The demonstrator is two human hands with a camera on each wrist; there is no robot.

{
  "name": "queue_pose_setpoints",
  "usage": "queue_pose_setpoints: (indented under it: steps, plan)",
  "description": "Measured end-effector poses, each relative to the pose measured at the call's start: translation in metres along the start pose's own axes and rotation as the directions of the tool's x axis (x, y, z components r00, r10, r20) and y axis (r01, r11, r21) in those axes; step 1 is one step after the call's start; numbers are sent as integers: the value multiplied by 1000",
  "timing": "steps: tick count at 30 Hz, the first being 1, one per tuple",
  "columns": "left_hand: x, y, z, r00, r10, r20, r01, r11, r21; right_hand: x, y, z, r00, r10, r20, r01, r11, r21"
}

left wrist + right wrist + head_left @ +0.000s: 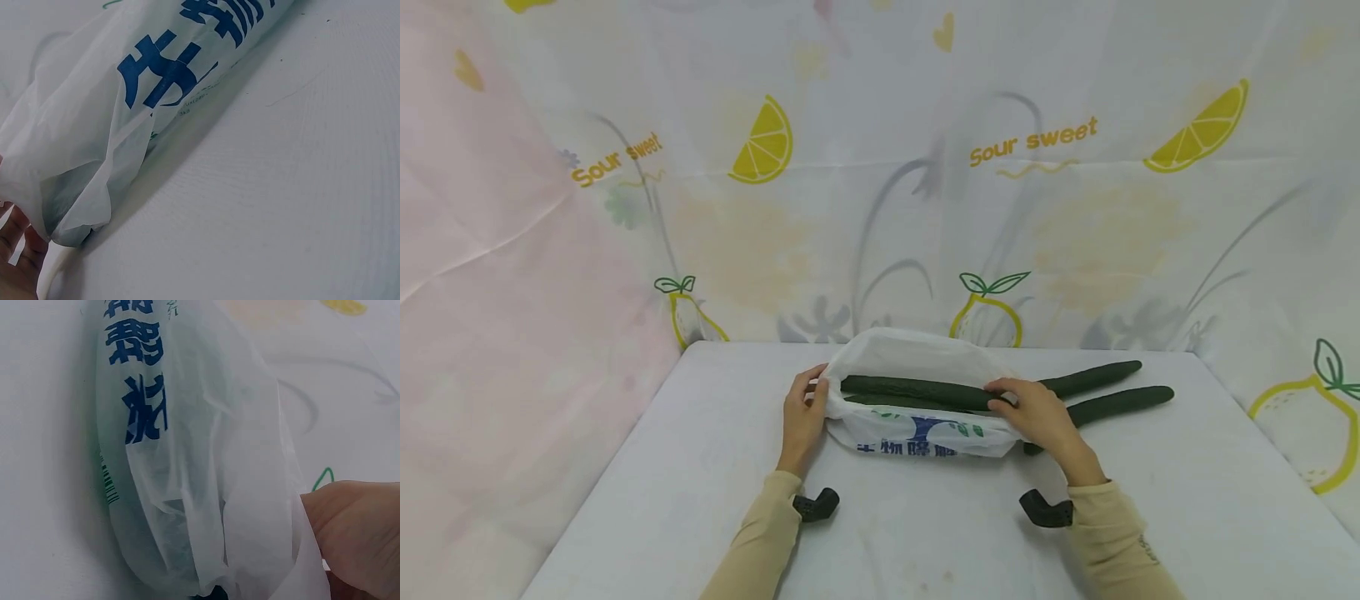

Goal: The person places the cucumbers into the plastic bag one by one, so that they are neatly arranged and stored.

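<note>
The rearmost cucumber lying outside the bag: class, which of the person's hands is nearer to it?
Right. The right hand is at the plastic bag's right end, beside the rearmost cucumber; the left hand holds the bag's left end, farther away across the bag.

There is 1 thin white plastic bag [850, 435]. I see 4 long, dark green cucumbers [917, 387]: 2 inside, 2 outside. There are 2 bare hands [802, 417], 2 tan cloth sleeves [756, 533], 2 bent black wrist pieces [816, 506] and 1 white table [925, 533].
</note>
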State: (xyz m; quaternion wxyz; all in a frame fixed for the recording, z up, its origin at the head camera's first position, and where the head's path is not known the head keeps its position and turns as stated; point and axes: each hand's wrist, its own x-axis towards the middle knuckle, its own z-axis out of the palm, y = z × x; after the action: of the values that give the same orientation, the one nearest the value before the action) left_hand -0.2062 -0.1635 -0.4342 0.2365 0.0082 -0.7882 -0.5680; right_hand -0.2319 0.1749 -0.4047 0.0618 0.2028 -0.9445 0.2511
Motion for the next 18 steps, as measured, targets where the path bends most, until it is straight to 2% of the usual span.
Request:
queue_pose_setpoints:
  steps: [6,11,18]
  plan:
    - [0,-2,0,1000,-2,-4,2,1000,-4,1,-3,5,1000,14,-26,-16,998,-61]
    - [1,-3,1,1000,6,-8,-6,1000,-9,1,-4,10,998,4,-55,-8,998,-70]
    - [1,-2,0,1000,-1,-4,0,1000,-9,1,-4,14,998,11,-58,-16,996,-87]
